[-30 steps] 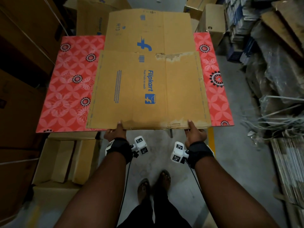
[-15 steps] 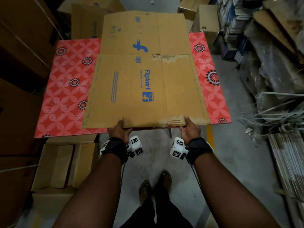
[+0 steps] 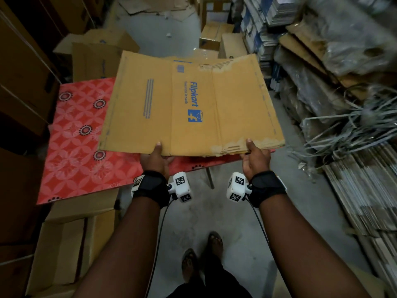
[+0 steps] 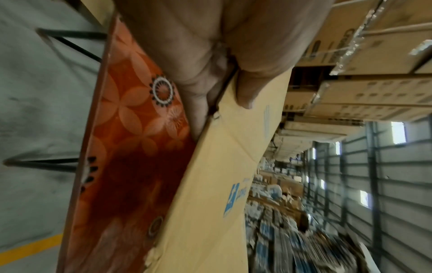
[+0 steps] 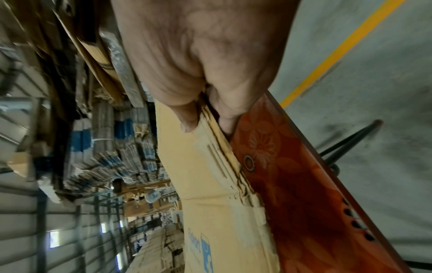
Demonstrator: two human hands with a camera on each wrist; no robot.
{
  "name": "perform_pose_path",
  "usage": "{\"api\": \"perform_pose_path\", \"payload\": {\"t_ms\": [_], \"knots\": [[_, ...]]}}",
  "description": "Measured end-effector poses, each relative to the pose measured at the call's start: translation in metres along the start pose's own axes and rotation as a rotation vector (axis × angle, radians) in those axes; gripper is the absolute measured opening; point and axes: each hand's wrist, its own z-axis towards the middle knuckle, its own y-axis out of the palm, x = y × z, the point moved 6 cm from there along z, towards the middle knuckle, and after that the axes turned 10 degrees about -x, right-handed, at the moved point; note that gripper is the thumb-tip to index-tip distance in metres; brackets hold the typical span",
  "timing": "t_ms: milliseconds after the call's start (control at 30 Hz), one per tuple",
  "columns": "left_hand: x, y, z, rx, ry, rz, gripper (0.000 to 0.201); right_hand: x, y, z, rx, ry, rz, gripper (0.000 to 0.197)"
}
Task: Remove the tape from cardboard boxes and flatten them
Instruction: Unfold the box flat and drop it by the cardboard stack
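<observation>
Both hands, the left hand [image 3: 155, 160] and the right hand [image 3: 255, 159], pinch the near edge of the flattened brown printed cardboard box [image 3: 191, 106], lifted above the red flower-patterned table [image 3: 73, 147]; it seems ready for stacking aside.

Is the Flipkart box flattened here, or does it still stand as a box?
Flattened. The Flipkart box is a thin folded sheet, pinched at its near edge by the left hand and right hand above the red table.
</observation>
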Motion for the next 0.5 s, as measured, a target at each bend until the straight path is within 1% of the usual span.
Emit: {"api": "perform_pose_path", "payload": {"t_ms": [33, 100, 167, 233, 300, 333, 400, 433, 500], "knots": [[0.000, 0.012, -0.006, -0.032, -0.001, 0.003, 0.033, -0.010, -0.007, -0.003, 0.012, -0.021, 0.009, 0.041], [-0.005, 0.033, -0.016, -0.083, -0.013, 0.010, 0.034, -0.029, -0.022, -0.010, 0.031, -0.050, 0.021, 0.031], [-0.011, 0.055, -0.030, -0.112, -0.014, 0.021, 0.038, -0.049, -0.042, -0.019, 0.057, -0.077, 0.034, 0.028], [-0.024, 0.077, -0.042, -0.149, -0.045, 0.027, 0.046, -0.069, -0.065, -0.027, 0.064, -0.124, 0.064, 0.025], [-0.044, 0.102, -0.053, -0.199, -0.086, 0.028, 0.046, -0.089, -0.094, -0.036, 0.103, -0.169, 0.083, 0.023], [-0.052, 0.116, -0.063, -0.220, -0.087, 0.043, 0.042, -0.100, -0.110, -0.041, 0.131, -0.190, 0.091, 0.026], [-0.069, 0.144, -0.080, -0.278, -0.087, 0.050, 0.037, -0.119, -0.142, -0.050, 0.177, -0.224, 0.110, 0.048], [-0.080, 0.158, -0.091, -0.317, -0.103, 0.051, 0.035, -0.129, -0.157, -0.054, 0.194, -0.245, 0.124, 0.054], [-0.107, 0.178, -0.103, -0.343, -0.166, 0.085, 0.032, -0.146, -0.188, -0.061, 0.230, -0.272, 0.146, 0.054]]}}
